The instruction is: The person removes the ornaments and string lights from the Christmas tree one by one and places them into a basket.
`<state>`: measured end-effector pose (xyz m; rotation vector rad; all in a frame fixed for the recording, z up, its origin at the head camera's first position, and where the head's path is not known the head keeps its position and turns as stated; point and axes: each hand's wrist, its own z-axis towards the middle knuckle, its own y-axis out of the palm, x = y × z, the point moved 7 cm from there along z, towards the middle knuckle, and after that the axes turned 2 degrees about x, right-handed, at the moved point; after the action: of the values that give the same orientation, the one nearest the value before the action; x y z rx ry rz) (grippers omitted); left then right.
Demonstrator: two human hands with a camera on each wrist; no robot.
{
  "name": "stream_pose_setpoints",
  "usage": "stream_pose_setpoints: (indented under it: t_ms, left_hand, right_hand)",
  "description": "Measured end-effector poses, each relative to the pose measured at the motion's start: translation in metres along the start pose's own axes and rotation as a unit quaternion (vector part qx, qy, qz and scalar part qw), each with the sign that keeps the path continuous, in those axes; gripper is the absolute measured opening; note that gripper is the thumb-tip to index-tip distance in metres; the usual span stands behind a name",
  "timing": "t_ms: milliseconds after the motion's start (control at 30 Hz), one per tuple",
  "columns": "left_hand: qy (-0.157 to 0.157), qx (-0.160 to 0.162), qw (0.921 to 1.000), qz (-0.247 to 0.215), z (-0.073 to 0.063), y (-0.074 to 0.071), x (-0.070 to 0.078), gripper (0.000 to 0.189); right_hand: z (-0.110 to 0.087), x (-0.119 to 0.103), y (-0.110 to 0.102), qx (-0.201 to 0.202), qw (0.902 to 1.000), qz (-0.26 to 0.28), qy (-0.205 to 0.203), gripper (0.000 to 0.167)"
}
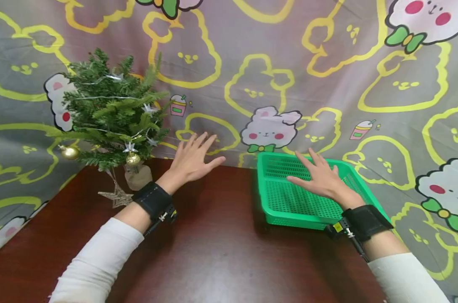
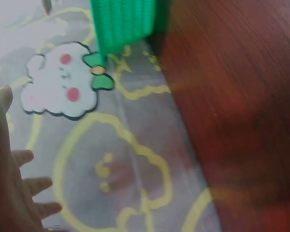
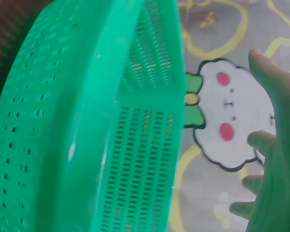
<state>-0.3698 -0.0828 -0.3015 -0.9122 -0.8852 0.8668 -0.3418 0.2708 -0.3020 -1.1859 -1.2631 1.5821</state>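
My left hand [image 1: 192, 162] hovers above the table with its fingers spread, holding nothing, to the right of a small Christmas tree [image 1: 115, 109]. In the left wrist view the same hand [image 2: 21, 179] shows its fingers apart at the left edge. Over the green plastic basket [image 1: 268, 202] is my right hand [image 1: 321, 176], fingers extended and nothing in its grasp. The right wrist view has that hand [image 3: 275, 145] at the right side, apart from the basket's rim [image 3: 106, 96]. No items show inside the basket.
Gold baubles [image 1: 133, 158], silver stars and a glittery star [image 1: 116, 194] hang on or by the tree, whose base is a wrapped pot [image 1: 138, 177]. A patterned cloth [image 1: 213, 97] rises behind the dark red wooden table [image 1: 213, 252].
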Motion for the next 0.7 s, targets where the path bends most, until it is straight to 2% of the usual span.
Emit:
stream_pose_setpoints:
  t_ms: [100, 200, 367, 500, 700]
  left_hand:
    - [0.026, 0.007, 0.9990, -0.037, -0.011, -0.014, 0.009, 0.077]
    - [0.040, 0.010, 0.9967, -0.071, -0.025, -0.027, 0.016, 0.070]
    - [0.052, 0.009, 0.9944, -0.092, -0.050, -0.043, 0.016, 0.063]
    - [0.090, 0.023, 0.9884, -0.120, -0.074, -0.053, 0.009, 0.050]
    - [0.133, 0.055, 0.9766, -0.160, -0.114, -0.065, -0.014, 0.028]
  right_hand:
    - [-0.008, -0.007, -0.007, 0.003, 0.9997, -0.007, -0.022, 0.089]
    - [-0.018, -0.013, -0.011, 0.013, 0.9985, -0.020, -0.048, 0.086]
    - [-0.037, -0.017, -0.010, 0.025, 0.9957, -0.017, -0.088, 0.077]
    - [-0.051, -0.017, -0.003, 0.028, 0.9927, 0.001, -0.117, 0.069]
    - [-0.071, -0.019, 0.005, 0.036, 0.9859, 0.011, -0.163, 0.050]
